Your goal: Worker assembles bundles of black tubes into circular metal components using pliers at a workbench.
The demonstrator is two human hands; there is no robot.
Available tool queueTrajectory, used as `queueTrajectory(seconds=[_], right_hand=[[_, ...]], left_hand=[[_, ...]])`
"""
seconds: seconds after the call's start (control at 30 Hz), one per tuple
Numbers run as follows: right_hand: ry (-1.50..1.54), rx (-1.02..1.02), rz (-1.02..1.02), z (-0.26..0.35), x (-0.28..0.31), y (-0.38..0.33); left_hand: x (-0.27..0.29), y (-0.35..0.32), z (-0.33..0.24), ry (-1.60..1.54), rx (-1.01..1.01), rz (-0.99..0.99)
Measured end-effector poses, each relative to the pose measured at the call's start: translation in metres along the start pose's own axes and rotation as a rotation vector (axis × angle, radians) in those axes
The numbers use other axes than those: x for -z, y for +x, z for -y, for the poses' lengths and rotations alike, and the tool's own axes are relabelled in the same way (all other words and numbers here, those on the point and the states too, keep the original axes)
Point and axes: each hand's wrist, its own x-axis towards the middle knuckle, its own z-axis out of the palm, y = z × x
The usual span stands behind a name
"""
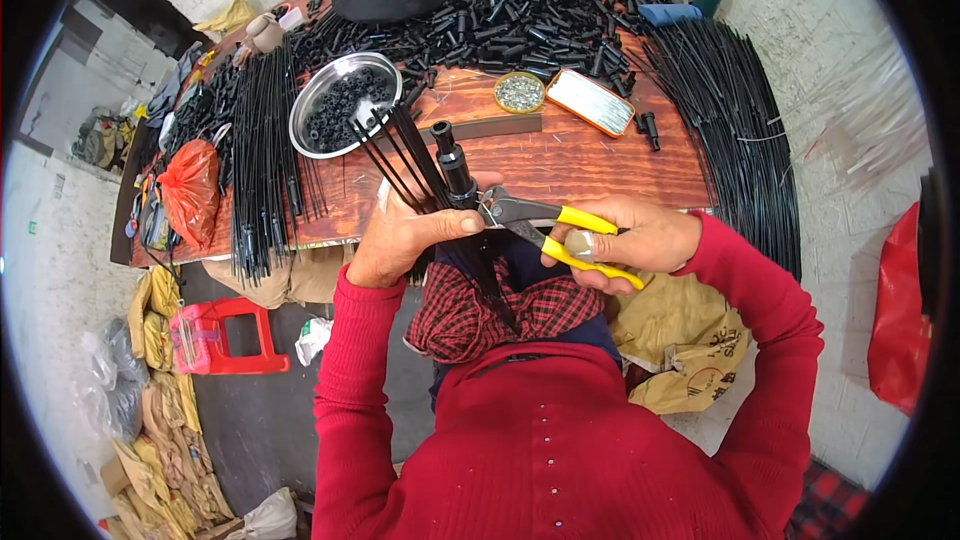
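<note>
My left hand is closed round a bundle of thin black rods together with a black stepped plastic tube that stands up from the grip. In my right hand is a pair of pliers with yellow handles and dark jaws. The jaws meet a thin wire at the side of the tube, just beside my left thumb. Below the grip, the lower ends of the rods hang down over a red-and-black checked cloth on my lap. What the jaws close on is too small to make out fully.
A wooden table lies ahead, with a steel bowl of small black rings, a round tin, and a tray of pins. Black tubes are heaped behind. Rod bundles lie right and left. A red stool stands lower left.
</note>
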Motion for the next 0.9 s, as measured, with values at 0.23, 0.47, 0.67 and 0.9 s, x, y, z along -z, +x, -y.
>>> queueTrajectory(seconds=[0.23, 0.47, 0.67, 0.9], right_hand=[[0.019, 0.049, -0.090, -0.021, -0.015, 0.011], [0.014, 0.120, -0.122, -0.035, -0.014, 0.019], [-0.095, 0.186, -0.193, -0.037, -0.004, 0.016], [-0.130, 0.166, -0.200, -0.030, 0.000, 0.017]], left_hand=[[0.005, -0.002, 0.000, -0.055, 0.047, -0.019], [0.014, -0.001, 0.005, 0.108, 0.025, -0.072], [0.007, -0.001, 0.006, -0.118, -0.088, -0.104], [0.006, 0.003, 0.007, 0.086, -0.123, -0.127]])
